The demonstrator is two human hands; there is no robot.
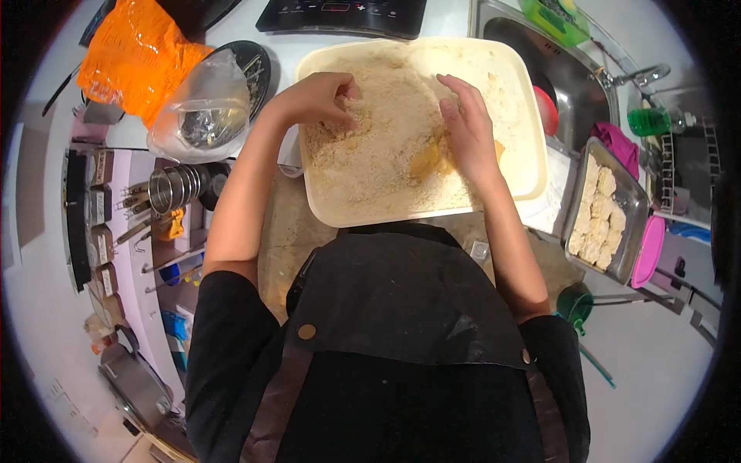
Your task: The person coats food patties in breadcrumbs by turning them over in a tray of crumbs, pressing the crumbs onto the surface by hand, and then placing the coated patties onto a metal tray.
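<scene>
A cream plastic tray lies before me, with a thick layer of pale breading crumbs spread across it. On the tray's left side my left hand reaches into the crumbs, thumb and curled fingers apart, with nothing visible between them. My right hand rests at the right edge of the crumb layer, fingers extended and thumb apart. Just left of its palm lies a flat yellow piece of food, partly coated with crumbs. More yellow shows behind the right wrist, mostly hidden.
A steel pan holding several crumb-coated pieces stands at right. Behind it is a metal sink. A black induction cooktop sits beyond the tray. To the left are an orange plastic bag and a clear plastic bag.
</scene>
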